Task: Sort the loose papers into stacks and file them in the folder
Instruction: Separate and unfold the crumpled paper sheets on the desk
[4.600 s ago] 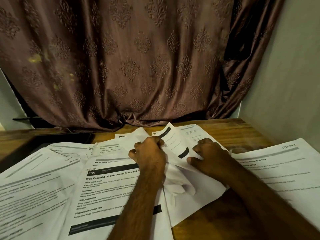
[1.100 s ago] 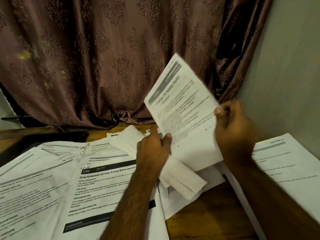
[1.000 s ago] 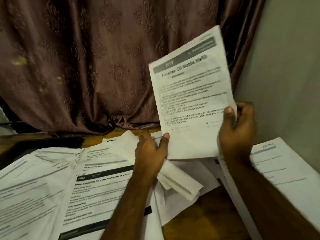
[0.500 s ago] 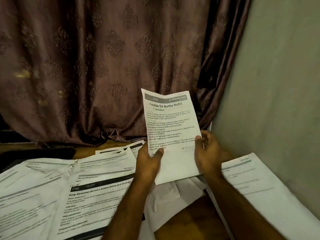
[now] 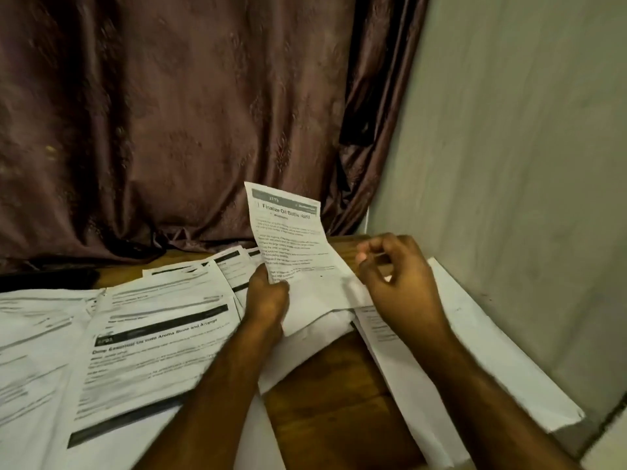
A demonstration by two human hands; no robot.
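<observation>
1. One printed sheet [image 5: 291, 245], headed "Finalize Oil Bottle Refill", stands nearly upright at about 12 o'clock from the person, above the wooden table [image 5: 325, 395].
2. The left hand [image 5: 266, 300] pinches that sheet at its lower left edge, thumb on the printed face; nothing else carries it.
3. The right hand [image 5: 393, 276], at about 1 o'clock, is just beside the sheet's lower right corner with fingers curled. Whether it grips that corner or is free of it I cannot tell; blur hides the contact.
4. More loose papers [image 5: 152, 334] lie fanned and overlapping from 9 to 11 o'clock, and a second pile [image 5: 475, 351] lies at 3 o'clock against the wall [image 5: 526, 164]. No folder can be made out, unless it is the dark object at 10 o'clock.
5. Judged risks:
   - Held by one edge, the sheet is likely to droop or buckle, and a tight thumb may crease it.
   - Laid down carelessly, it could land across two piles and muddle the sorting.
   - A forearm sweeping over the fanned papers may push some off the near edge.
   - The folded white paper [image 5: 322, 327] under the hands could get gathered up with it.
</observation>
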